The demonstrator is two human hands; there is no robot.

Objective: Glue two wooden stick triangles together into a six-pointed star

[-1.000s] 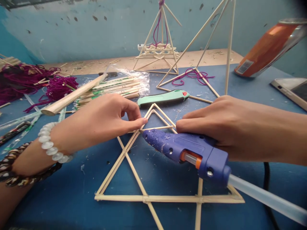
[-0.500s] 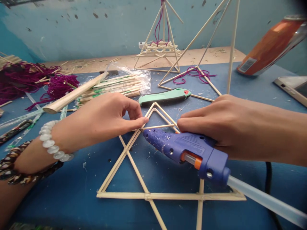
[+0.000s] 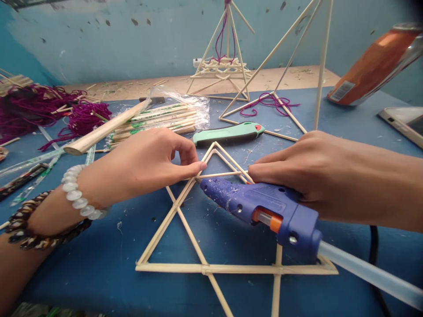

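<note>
My right hand (image 3: 297, 176) is closed round a blue glue gun (image 3: 254, 207), its nozzle pointing left at a joint of a wooden stick frame (image 3: 238, 268). A clear glue stick (image 3: 373, 273) juts from the gun's back end. With thumb and fingers pinched, my left hand (image 3: 165, 156) grips the frame's upper left side beside that nozzle. The frame is made of crossed sticks in a star-like shape and lies on the blue table. Most of my right fingers and the gun's handle are hidden.
Behind the frame lies a green cutter knife (image 3: 228, 134). Bagged sticks (image 3: 158, 116), a thick wooden rod (image 3: 105, 127) and purple yarn (image 3: 87, 118) are at left. Stick pyramids (image 3: 224, 70) stand at the back. An orange can (image 3: 373, 66) and a phone (image 3: 403, 125) are at right; a black cord (image 3: 374, 251) hangs nearby.
The whole view has shifted slightly. Both hands keep their hold, and the glue gun's nozzle stays at the same joint, with the gun a touch farther right in view.
</note>
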